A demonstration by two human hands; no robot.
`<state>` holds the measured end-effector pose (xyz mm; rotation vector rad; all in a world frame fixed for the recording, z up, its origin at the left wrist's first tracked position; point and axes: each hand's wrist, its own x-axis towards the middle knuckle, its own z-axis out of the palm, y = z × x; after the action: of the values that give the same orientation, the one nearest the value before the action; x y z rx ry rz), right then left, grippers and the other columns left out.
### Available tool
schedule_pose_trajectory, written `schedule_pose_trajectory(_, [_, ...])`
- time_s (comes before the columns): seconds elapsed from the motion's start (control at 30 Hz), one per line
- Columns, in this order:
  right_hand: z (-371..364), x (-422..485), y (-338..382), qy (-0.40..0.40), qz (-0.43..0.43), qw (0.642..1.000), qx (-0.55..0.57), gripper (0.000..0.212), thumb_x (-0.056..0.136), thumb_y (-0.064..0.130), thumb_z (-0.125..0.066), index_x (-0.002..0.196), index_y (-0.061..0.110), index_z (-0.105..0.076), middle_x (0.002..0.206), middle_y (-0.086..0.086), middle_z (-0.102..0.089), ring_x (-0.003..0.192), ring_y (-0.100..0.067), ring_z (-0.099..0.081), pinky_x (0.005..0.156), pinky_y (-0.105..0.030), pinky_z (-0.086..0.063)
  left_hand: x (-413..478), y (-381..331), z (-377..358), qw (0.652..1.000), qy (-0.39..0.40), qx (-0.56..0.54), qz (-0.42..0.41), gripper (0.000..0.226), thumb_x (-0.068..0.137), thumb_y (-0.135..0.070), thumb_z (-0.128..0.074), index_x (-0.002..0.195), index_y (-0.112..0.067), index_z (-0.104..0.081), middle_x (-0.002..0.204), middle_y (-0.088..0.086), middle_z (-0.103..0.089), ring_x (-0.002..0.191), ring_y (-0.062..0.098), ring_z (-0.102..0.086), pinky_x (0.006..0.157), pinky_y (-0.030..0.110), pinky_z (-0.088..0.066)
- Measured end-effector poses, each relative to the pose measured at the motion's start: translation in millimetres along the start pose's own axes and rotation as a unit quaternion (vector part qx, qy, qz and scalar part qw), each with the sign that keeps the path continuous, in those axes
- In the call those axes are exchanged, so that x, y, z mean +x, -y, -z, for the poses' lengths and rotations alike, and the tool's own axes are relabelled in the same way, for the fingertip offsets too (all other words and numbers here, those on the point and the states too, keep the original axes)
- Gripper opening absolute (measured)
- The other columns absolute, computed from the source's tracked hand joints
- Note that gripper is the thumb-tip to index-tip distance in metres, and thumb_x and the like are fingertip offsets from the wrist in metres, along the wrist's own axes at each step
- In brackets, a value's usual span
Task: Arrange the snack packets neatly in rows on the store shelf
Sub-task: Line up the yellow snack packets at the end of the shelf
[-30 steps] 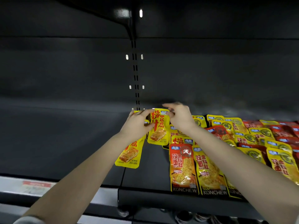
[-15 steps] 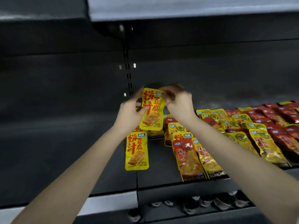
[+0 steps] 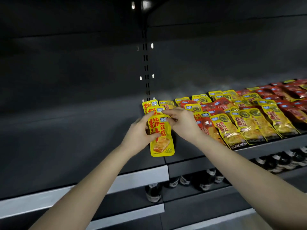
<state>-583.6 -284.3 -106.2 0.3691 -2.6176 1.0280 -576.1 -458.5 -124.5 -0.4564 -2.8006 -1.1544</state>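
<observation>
— What takes up the left of the frame?

— A dark store shelf (image 3: 66, 138), with a pale grey price rail (image 3: 49, 196) along its front edge at lower left.

— And the centre?

— A person's left hand (image 3: 141, 131), forearm stretched up from the lower left. Its grip holds the left edge of a yellow snack packet (image 3: 162, 138), thumb across the printed front and fingers behind. The packet is upright in the middle of the frame, over the seam between two shelf sections, with its lower end near the shelf's front edge (whether it rests on the shelf or hangs just above it cannot be told). Just behind its top, two more yellow packets (image 3: 150, 103) of the same print overlap at the foot of the slotted upright (image 3: 145, 63) in the back wall.

— The other hand?

— The right hand (image 3: 182, 123), forearm crossing from the lower right, pinches the same packet's top right corner between thumb and fingertips. It is a narrow grip, closed on the foil.

— What lies to the right?

— Rows of yellow and red packets (image 3: 249, 123), overlapping like roof tiles, run from just beside the right hand to the right edge of the frame. Below them, at lower right, dark bottles (image 3: 205, 181) with pale labels stand on the shelf underneath.
</observation>
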Motion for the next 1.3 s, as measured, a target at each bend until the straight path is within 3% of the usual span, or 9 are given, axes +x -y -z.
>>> schedule_pose_trajectory(0.1, [-6.7,-11.2,-4.1,-0.010,-0.024,1.000,0.009,0.033,0.085,0.003,-0.062,0.117,0.011,-0.064,0.110,-0.010,-0.064,0.095,-0.021,-0.065,0.085,-0.017,-0.047,-5.0,7.4,-8.3,0.999,-0.009,0.030,0.018,0.083,0.074,-0.042,-0.074,0.144,-0.031,-0.031,0.132,0.000,-0.052,0.119,0.022,-0.047,0.100,0.046,-0.039])
schedule_pose_trajectory(0.2, [-10.7,-17.9,-8.2,-0.024,-0.034,0.999,-0.001,0.038,0.083,0.008,-0.066,0.121,0.011,-0.062,0.107,-0.010,-0.066,0.091,-0.018,-0.066,0.086,-0.023,-0.051,-5.8,9.3,-12.5,0.999,-0.017,0.037,0.024,0.080,0.076,-0.046,-0.071,0.144,-0.027,-0.033,0.132,-0.001,-0.052,0.126,0.024,-0.041,0.105,0.045,-0.034])
schedule_pose_trajectory(0.3, [-14.2,-21.0,-11.9,-0.029,-0.041,0.999,0.015,0.044,0.082,0.011,-0.068,0.125,0.012,-0.059,0.104,-0.009,-0.067,0.093,-0.018,-0.065,0.091,-0.029,-0.051,-6.6,10.8,-15.0,0.999,-0.026,0.037,0.030,0.078,0.077,-0.047,-0.069,0.143,-0.025,-0.035,0.129,-0.001,-0.053,0.125,0.024,-0.041,0.106,0.042,-0.032])
schedule_pose_trajectory(0.57, [-23.1,-24.5,-15.1,-0.022,-0.024,0.999,-0.027,0.042,0.087,0.019,-0.062,0.128,0.012,-0.056,0.120,-0.008,-0.060,0.108,-0.018,-0.058,0.094,-0.025,-0.045,-9.0,12.9,-14.9,0.997,-0.042,0.066,0.024,0.076,0.076,-0.053,-0.067,0.140,-0.023,-0.040,0.136,-0.001,-0.042,0.127,0.024,-0.036,0.110,0.038,-0.028])
schedule_pose_trajectory(0.93, [-24.5,-24.1,-16.7,-0.007,-0.034,0.998,-0.053,0.043,0.088,0.028,-0.060,0.128,0.014,-0.055,0.123,-0.007,-0.059,0.116,-0.026,-0.052,0.097,-0.039,-0.046,-12.0,9.8,-11.4,0.995,-0.023,0.091,-0.015,0.070,0.085,-0.051,-0.057,0.143,-0.021,-0.033,0.146,-0.003,-0.036,0.135,0.016,-0.033,0.118,0.044,-0.013])
schedule_pose_trajectory(1.1, [-22.2,-25.5,-16.2,0.006,-0.036,0.998,-0.043,0.045,0.087,0.030,-0.060,0.129,0.016,-0.054,0.120,-0.005,-0.060,0.117,-0.026,-0.052,0.097,-0.041,-0.047,-13.0,10.2,-12.2,0.998,-0.007,0.068,-0.007,0.073,0.084,-0.050,-0.060,0.145,-0.023,-0.029,0.148,-0.004,-0.032,0.137,0.021,-0.028,0.115,0.042,-0.023])
schedule_pose_trajectory(1.3, [-19.3,-29.0,-12.7,0.019,-0.045,0.998,-0.039,0.044,0.086,0.032,-0.062,0.126,0.018,-0.056,0.096,0.003,-0.061,0.104,-0.019,-0.056,0.093,-0.032,-0.046,-15.4,7.1,-13.6,0.999,-0.005,0.041,-0.003,0.073,0.081,-0.045,-0.065,0.141,-0.019,-0.033,0.144,-0.002,-0.036,0.132,0.016,-0.036,0.107,0.032,-0.034])
